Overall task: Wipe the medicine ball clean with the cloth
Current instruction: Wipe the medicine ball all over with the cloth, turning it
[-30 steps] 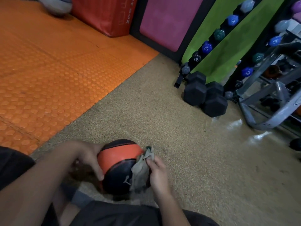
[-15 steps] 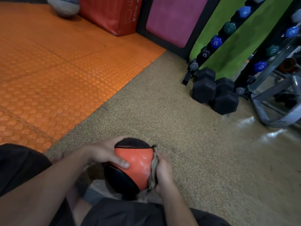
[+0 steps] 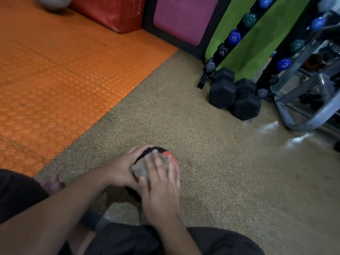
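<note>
In the head view, the medicine ball (image 3: 161, 152) sits low in the centre of the frame on the speckled tan floor (image 3: 211, 162), between the person's two hands and just ahead of their dark shorts (image 3: 128, 240). Only a black patch and a strip of orange at its top right edge show; the rest is covered by the hands. Being round, it has no long axis that can be read, and the blur hides which way its panels run.

The left hand (image 3: 123, 170) cups the ball's left side, fingers curled over the top of it. The right hand (image 3: 160, 183) lies on top of the ball, fingers spread and fairly straight, pressing the cloth (image 3: 142, 170) flat against it. The cloth shows as a greyish bunch poking out by the right thumb, touching both hands.

An orange studded mat (image 3: 60, 85) fills the upper left of the frame. At the top edge stand a red padded box (image 3: 110, 13) and a pink pad (image 3: 184, 17). At the upper right, black dumbbells (image 3: 233, 96) lie on the floor beside a rack of small coloured dumbbells (image 3: 234, 36) and a grey metal frame (image 3: 312, 115).
</note>
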{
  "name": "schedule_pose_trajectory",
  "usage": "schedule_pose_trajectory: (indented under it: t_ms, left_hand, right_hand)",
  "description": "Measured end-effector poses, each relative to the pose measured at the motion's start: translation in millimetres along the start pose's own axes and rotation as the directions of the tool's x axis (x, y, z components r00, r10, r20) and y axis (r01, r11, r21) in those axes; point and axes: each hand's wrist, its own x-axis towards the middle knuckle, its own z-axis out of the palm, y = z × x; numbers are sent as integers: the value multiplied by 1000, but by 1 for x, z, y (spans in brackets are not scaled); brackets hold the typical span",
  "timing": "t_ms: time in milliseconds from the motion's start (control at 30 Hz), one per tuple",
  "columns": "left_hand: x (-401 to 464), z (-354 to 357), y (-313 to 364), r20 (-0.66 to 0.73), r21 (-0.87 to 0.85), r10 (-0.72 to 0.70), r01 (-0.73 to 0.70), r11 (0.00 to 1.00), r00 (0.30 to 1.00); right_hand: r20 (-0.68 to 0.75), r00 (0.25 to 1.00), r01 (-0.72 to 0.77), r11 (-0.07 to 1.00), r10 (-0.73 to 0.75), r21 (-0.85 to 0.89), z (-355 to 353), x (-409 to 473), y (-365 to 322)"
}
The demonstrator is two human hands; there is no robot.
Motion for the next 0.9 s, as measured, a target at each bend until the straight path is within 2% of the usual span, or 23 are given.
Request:
schedule_pose_trajectory:
  t_ms: [67, 100, 133, 167, 200, 233, 267, 300, 333, 367, 400, 433, 467, 500, 533, 600, 667, 733, 767, 800, 833, 900]
  left_hand:
    - [1, 3, -2, -11, 44, -69, 70, 997, 998]
    - [2, 4, 0, -19, 50, -116, 117, 992, 993]
    - [4, 5, 0, -33, 52, -144, 146, 988, 989]
    - [4, 5, 0, -44, 47, -163, 165, 985, 986]
    - [3, 6, 1, -47, 44, -168, 170, 984, 985]
    - [2, 6, 4, -46, 57, -172, 175, 983, 984]
    - [-2, 6, 5, -41, 86, -182, 185, 979, 983]
    - [-2, 7, 7, -31, 113, -191, 193, 975, 981]
    - [-1, 7, 5, -34, 115, -200, 202, 973, 979]
    - [1, 8, 1, -42, 94, -199, 203, 975, 979]
    - [3, 8, -2, -46, 65, -182, 185, 981, 982]
    - [4, 7, -4, -45, 44, -159, 161, 986, 986]
    - [5, 7, -8, -46, 35, -139, 141, 989, 989]
    - [5, 7, -10, -46, 27, -128, 129, 991, 991]
    - [5, 8, -9, -52, 14, -134, 135, 991, 990]
    - [4, 10, -3, -86, 7, -180, 181, 983, 980]
    - [5, 14, 5, -99, 42, -209, 214, 976, 973]
    - [4, 18, 12, -86, 73, -232, 238, 968, 969]
    - [3, 19, 13, -77, 83, -248, 254, 964, 966]
    - [3, 18, 14, -69, 82, -260, 266, 961, 963]
    - [3, 15, 14, -62, 77, -267, 271, 960, 962]
    - [4, 5, 15, -38, 76, -259, 261, 962, 965]
  right_hand:
    - [-49, 978, -184, 949, 203, 255, -4, 10, 18]
    - [-45, 964, -231, 909, 262, 347, -2, 17, 24]
    - [-20, 942, -293, 850, 336, 438, 2, 28, 29]
    - [56, 896, -397, 741, 440, 541, 9, 40, 38]
    - [186, 810, -519, 530, 557, 671, 10, 54, 47]
    - [352, 718, -609, 297, 600, 736, 8, 69, 55]
    - [479, 632, -670, 120, 609, 733, 8, 79, 62]
    - [492, 601, -701, 119, 630, 704, 5, 82, 62]
    - [392, 656, -694, 311, 645, 650, 2, 77, 55]
    - [221, 756, -621, 566, 617, 542, 4, 66, 43]
    - [70, 865, -484, 789, 497, 378, 5, 49, 25]
    - [-10, 942, -325, 915, 337, 238, 3, 29, 7]
    - [-9, 971, -232, 956, 238, 178, 3, 13, -6]
    - [1, 982, -188, 966, 191, 180, 4, 5, -10]
    - [31, 978, -207, 948, 206, 241, 2, 7, -7]
    - [33, 950, -301, 882, 311, 362, 2, 24, 16]
    - [96, 888, -432, 743, 450, 512, -1, 54, 42]
    - [258, 783, -575, 502, 566, 646, -8, 85, 58]
    - [295, 764, -605, 479, 573, 636, -10, 95, 61]
    - [275, 785, -598, 562, 555, 572, -14, 99, 59]
    - [219, 834, -545, 693, 506, 472, -12, 96, 57]
    - [123, 939, -344, 893, 322, 289, -9, 75, 44]
